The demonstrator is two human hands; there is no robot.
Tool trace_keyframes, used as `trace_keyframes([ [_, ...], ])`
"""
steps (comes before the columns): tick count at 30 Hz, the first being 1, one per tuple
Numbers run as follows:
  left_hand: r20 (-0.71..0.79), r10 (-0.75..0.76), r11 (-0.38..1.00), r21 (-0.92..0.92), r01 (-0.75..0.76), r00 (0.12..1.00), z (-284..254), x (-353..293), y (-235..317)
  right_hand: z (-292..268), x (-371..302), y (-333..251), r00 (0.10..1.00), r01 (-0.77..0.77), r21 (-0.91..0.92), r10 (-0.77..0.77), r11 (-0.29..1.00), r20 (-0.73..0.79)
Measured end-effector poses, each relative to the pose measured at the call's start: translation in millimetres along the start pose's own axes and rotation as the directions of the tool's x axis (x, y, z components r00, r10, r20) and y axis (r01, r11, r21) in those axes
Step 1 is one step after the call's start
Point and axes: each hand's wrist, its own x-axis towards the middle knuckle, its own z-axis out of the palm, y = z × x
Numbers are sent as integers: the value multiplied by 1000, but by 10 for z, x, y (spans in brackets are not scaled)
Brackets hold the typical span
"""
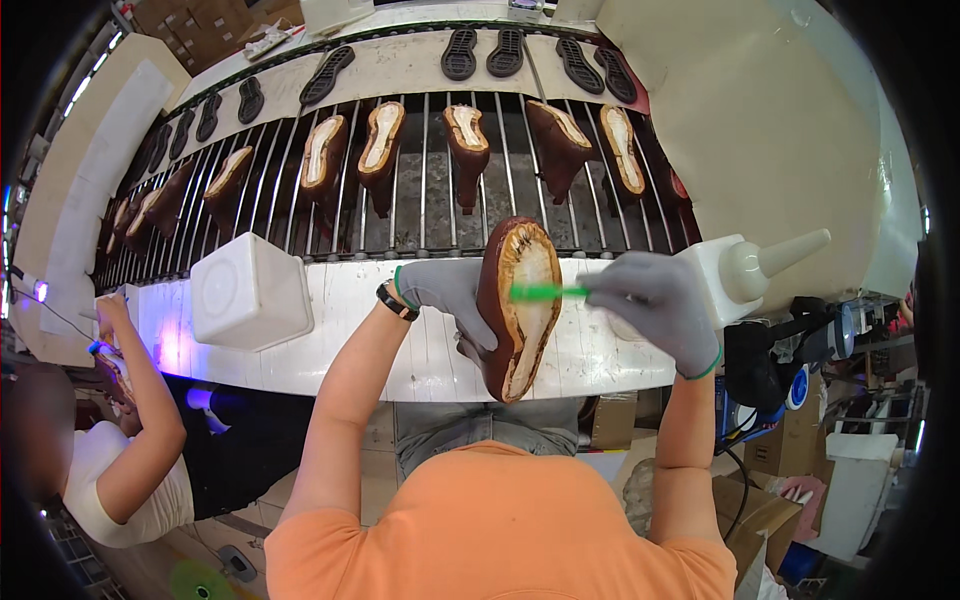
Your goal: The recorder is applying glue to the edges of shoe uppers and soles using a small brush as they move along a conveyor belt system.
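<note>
My left hand (pixel 448 292), in a grey glove, grips a dark brown boot upper (pixel 528 338) by its side. The boot's underside faces up, showing a pale middle with a tan rim. A green brush (pixel 540 292) is pinched in my gloved right hand (pixel 655 308). Its head lies over the front half of that underside; the bristles are hard to make out. Just beyond the right hand stands a white bottle with a long nozzle (pixel 742 270). To the left of my left hand, a white square container (pixel 250 290) rests on the white ledge (pixel 380 345).
Across the ledge runs a rack of metal bars (pixel 420 220) bearing several brown boot uppers (pixel 468 140), undersides showing. Black outsoles (pixel 460 53) lie in a row on the pale strip behind. At the left, another person (pixel 140 450) works on a shoe. Cardboard boxes (pixel 755 515) stand lower right.
</note>
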Motion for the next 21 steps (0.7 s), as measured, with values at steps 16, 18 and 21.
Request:
trace_keyframes([
  [16, 0, -218, 975, 47, 218, 976, 72, 65, 52, -137, 93, -26, 962, -245, 130, 258, 961, -93],
  [18, 1, -206, 978, 44, 205, 979, 71, 72, 33, -72, 75, -21, 987, -153, 117, 158, 981, -35],
  [21, -70, 42, 959, 282, -21, 997, 24, -3, -171, -46, -114, 14, 970, -76, 129, 44, 989, 237],
])
